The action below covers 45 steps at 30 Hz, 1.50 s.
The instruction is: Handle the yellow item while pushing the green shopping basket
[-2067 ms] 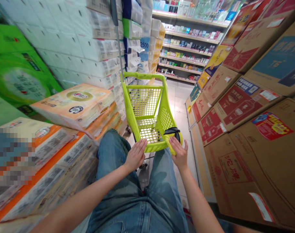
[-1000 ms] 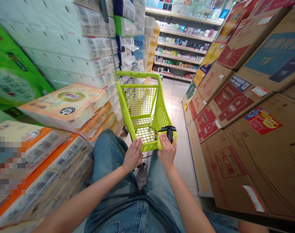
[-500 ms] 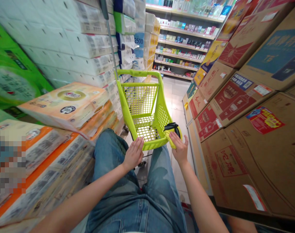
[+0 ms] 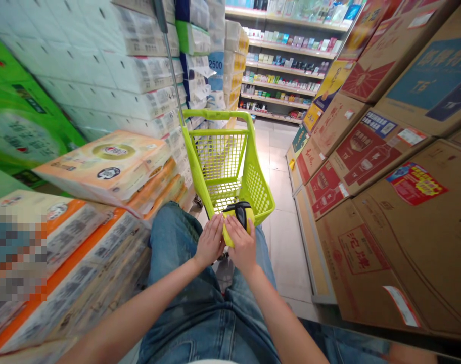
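Note:
A lime-green shopping cart [image 4: 258,207] with a lattice basket stands between my knees. At the near-left corner of its rim, my left hand [image 4: 211,241] lies with its fingers together over the edge, gripping it. My right hand [image 4: 241,246] is right beside it, pressing a yellow-and-black cloth [image 4: 246,208] onto the near rim. The cloth bunches up around my fingers and covers part of that rim. Most of my left fingertips show; both thumbs are largely hidden.
Tissue packs [image 4: 105,156] are stacked close on the left. Cardboard cartons [image 4: 378,247] rise on the right, above a low ledge. A tiled aisle [image 4: 281,192] runs to shelves of small boxes [image 4: 283,63]. A grey pole [image 4: 172,71] rises from the cart's left corner.
My right hand has slid left with the cloth along the near rim, from the right corner to beside my left hand. My left hand has stayed put.

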Each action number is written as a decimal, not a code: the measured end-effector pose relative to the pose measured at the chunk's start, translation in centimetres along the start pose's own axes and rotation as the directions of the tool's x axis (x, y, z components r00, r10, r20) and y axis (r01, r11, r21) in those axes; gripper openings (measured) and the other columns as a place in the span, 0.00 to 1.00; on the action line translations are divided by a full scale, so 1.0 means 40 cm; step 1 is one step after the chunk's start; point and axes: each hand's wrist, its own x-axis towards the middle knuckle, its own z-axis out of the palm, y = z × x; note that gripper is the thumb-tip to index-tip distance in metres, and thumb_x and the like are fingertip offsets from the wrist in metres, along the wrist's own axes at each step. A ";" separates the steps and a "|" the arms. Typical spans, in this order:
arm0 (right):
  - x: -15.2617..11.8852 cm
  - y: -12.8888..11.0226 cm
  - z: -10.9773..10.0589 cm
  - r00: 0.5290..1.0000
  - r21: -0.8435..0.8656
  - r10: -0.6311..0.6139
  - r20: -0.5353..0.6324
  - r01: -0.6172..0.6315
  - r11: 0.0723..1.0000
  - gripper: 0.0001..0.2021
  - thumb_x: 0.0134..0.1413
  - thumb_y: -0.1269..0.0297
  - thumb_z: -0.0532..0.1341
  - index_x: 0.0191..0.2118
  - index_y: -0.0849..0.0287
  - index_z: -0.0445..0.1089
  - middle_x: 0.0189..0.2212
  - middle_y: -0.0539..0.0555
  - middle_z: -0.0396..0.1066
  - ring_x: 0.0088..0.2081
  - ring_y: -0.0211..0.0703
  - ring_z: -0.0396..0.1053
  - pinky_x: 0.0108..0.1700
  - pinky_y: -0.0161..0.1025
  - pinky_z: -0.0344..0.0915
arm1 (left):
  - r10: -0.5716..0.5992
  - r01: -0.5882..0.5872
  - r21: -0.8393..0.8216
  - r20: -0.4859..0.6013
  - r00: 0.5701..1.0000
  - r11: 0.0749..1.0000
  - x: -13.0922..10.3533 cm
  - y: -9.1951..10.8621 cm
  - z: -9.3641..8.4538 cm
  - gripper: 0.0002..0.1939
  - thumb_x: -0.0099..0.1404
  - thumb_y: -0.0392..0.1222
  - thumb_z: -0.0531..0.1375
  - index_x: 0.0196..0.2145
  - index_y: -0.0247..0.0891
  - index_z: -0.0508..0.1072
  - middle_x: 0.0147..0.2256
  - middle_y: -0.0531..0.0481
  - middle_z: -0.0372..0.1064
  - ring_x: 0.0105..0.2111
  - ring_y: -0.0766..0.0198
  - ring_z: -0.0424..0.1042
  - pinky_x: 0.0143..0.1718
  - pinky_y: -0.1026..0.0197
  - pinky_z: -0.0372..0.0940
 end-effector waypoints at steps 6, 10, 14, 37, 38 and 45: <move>-0.038 0.248 -0.100 0.998 -0.124 -0.061 -0.027 0.057 0.991 0.33 0.51 0.78 0.50 0.64 0.54 0.63 0.59 0.55 0.70 0.61 0.43 0.66 0.71 0.50 0.34 | 0.043 -0.045 0.042 0.058 0.997 0.998 0.005 -0.006 -0.012 0.44 0.64 0.29 0.52 0.72 0.33 0.34 0.67 0.37 0.52 0.70 0.50 0.46 0.66 0.43 0.55; -0.034 0.334 -0.126 0.979 -0.198 0.097 -0.180 -0.132 0.971 0.33 0.48 0.80 0.50 0.61 0.52 0.66 0.57 0.55 0.72 0.58 0.44 0.70 0.71 0.54 0.30 | 0.035 -0.038 0.051 0.048 0.998 0.998 0.007 0.000 -0.010 0.44 0.63 0.28 0.52 0.71 0.32 0.34 0.68 0.36 0.51 0.70 0.49 0.46 0.66 0.42 0.54; -0.025 0.226 -0.067 0.954 -0.186 0.153 -0.257 -0.204 0.961 0.34 0.48 0.80 0.50 0.62 0.55 0.64 0.58 0.57 0.71 0.60 0.46 0.68 0.70 0.55 0.29 | 0.034 -0.035 0.050 0.028 0.999 0.998 0.006 0.002 -0.005 0.45 0.62 0.27 0.52 0.71 0.31 0.35 0.67 0.36 0.52 0.70 0.49 0.46 0.66 0.42 0.54; -0.035 0.226 -0.049 0.968 -0.114 0.122 -0.221 -0.150 0.982 0.36 0.48 0.79 0.49 0.64 0.56 0.62 0.60 0.58 0.69 0.63 0.44 0.64 0.67 0.50 0.48 | 0.047 -0.055 0.066 0.106 0.993 0.996 0.008 -0.009 -0.024 0.44 0.62 0.29 0.52 0.71 0.31 0.35 0.69 0.37 0.49 0.70 0.51 0.44 0.67 0.45 0.51; -0.035 0.176 -0.027 0.976 -0.098 0.106 -0.192 -0.126 0.987 0.36 0.48 0.79 0.49 0.65 0.56 0.60 0.60 0.57 0.68 0.64 0.44 0.63 0.68 0.50 0.46 | 0.049 -0.056 0.064 0.108 0.993 0.996 0.007 -0.008 -0.025 0.44 0.62 0.29 0.52 0.71 0.31 0.35 0.69 0.37 0.49 0.70 0.51 0.43 0.67 0.45 0.51; -0.027 -0.003 0.021 0.998 -0.006 -0.019 -0.061 0.018 1.000 0.33 0.53 0.77 0.50 0.66 0.56 0.58 0.60 0.56 0.68 0.64 0.42 0.63 0.71 0.51 0.34 | 0.048 -0.053 0.059 0.088 0.995 0.997 0.002 -0.013 -0.037 0.44 0.62 0.28 0.51 0.71 0.31 0.34 0.68 0.35 0.50 0.70 0.51 0.45 0.66 0.45 0.52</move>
